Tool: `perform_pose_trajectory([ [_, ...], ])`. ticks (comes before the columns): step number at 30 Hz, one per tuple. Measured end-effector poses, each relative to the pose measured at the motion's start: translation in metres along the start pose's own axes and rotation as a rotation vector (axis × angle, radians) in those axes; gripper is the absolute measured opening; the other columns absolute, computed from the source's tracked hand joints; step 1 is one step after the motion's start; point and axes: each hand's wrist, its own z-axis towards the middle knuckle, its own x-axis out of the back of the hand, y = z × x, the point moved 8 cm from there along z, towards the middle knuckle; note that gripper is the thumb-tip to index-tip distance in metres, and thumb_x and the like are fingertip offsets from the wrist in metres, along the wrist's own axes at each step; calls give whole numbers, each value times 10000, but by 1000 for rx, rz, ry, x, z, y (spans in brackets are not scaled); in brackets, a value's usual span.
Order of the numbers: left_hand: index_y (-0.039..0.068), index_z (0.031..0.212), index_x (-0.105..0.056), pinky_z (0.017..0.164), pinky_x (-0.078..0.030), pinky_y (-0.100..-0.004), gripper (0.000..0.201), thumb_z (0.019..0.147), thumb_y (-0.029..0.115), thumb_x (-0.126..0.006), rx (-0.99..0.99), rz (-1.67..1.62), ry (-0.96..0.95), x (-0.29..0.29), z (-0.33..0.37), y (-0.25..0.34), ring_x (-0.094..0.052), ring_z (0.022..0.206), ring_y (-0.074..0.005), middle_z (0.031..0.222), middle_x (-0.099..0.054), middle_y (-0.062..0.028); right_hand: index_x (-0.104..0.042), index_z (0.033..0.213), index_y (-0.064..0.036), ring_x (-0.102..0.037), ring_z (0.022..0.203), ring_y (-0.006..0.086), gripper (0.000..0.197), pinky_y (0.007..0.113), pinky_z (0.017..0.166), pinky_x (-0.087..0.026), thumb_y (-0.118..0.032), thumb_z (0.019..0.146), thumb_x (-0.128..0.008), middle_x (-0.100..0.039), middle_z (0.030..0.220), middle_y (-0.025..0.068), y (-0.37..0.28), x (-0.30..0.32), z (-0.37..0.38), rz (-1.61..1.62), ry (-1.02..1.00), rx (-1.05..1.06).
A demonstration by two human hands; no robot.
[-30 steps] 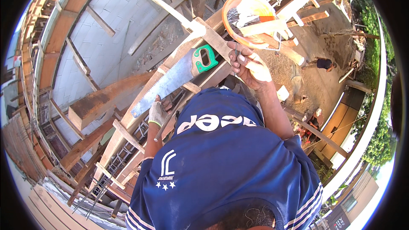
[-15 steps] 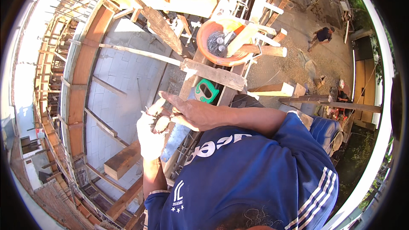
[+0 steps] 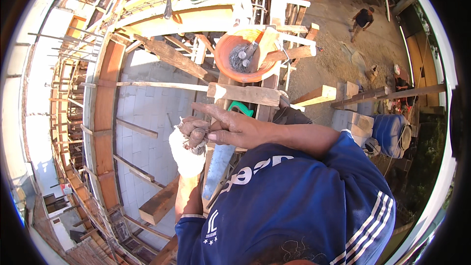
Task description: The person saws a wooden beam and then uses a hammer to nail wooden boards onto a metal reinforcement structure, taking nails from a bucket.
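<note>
Green-handled handsaw (image 3: 218, 169) sits right below both hands: gloved left hand (image 3: 188, 148) curled, right hand (image 3: 241, 128) pointing a finger, can't tell if fingers hold anything tbh.

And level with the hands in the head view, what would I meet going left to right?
Curved brown formwork board → narrow wooden strip → gloved left hand → right hand → blue drum.
</note>
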Motion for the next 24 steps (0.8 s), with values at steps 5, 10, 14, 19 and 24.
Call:
perform_pose_trajectory([
  [5,-40,878,-656,620,-431,-292,377,941,330,-692,-54,115,70,-8,18,29,-546,675,-153,784,-591,-93,-295,1471,8,-692,825,240,538,357,769,-518,-209,1030,-513,-706,930,179,-14,16,-3,-117,107,-128],
  [10,-28,832,-624,601,-418,-291,372,944,320,-693,-122,86,-15,-19,30,38,-539,665,-163,764,-559,-90,-502,1289,11,-681,780,217,325,362,704,-517,-178,1025,-519,-685,890,147,-15,24,-15,-115,134,-165],
  [14,-11,810,-605,593,-414,-295,343,941,292,-699,-52,32,23,-19,37,40,-534,656,-160,761,-543,-75,-620,1193,-18,-673,751,235,240,370,644,-523,-144,996,-565,-658,839,112,-32,41,-28,-320,195,-38],
  [19,13,819,-587,581,-408,-302,292,943,253,-696,5,-158,167,-6,51,40,-503,627,-154,748,-534,-59,-650,1241,-88,-651,740,300,322,407,633,-526,-104,920,-639,-641,831,113,-51,57,-47,-736,293,136],
  [24,14,870,-613,605,-446,-323,207,925,190,-709,66,-175,145,-1,73,44,-526,657,-173,782,-560,-65,-663,1222,-76,-634,719,330,336,424,631,-513,-41,888,-645,-618,818,123,-60,79,-74,-751,356,131],
])
